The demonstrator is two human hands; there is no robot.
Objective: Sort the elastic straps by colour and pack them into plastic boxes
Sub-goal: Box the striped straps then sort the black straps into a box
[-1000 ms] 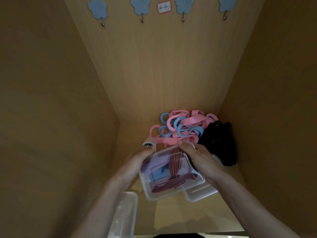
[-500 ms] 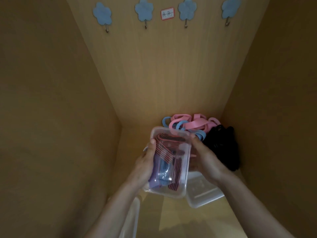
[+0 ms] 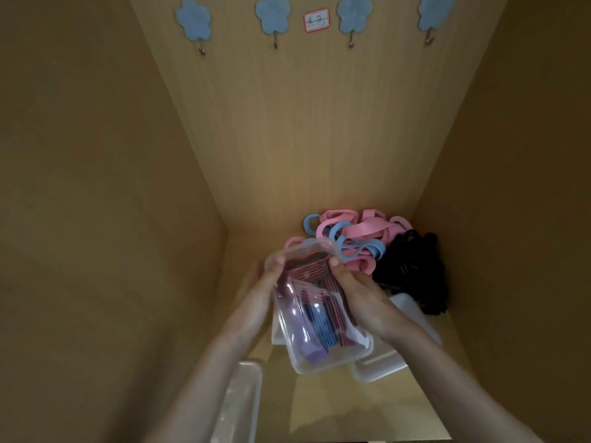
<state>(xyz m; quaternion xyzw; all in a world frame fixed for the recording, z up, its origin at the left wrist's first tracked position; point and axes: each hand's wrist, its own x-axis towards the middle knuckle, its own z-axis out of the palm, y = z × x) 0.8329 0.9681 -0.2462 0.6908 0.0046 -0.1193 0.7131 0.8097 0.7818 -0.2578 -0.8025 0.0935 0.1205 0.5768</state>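
Observation:
I hold a clear plastic box (image 3: 332,359) up off the shelf, long side pointing away from me. Inside lie red-and-black striped straps (image 3: 319,276), a blue one and something purple. My left hand (image 3: 260,282) grips the box's left side with the thumb on its far rim. My right hand (image 3: 358,292) grips its right side, thumb on the same rim. Behind the box lies a pile of pink and blue straps (image 3: 358,235), with a heap of black straps (image 3: 412,266) to its right.
Another clear box (image 3: 406,318) stands under my right wrist, and a third (image 3: 238,401) sits near the front left. Wooden walls close in the shelf on three sides. Blue flower-shaped hooks (image 3: 273,17) and a small label (image 3: 316,20) hang high on the back wall.
The box has turned from lying crosswise to pointing lengthwise away from me, and it has tilted. Both hands shifted along its sides while keeping hold.

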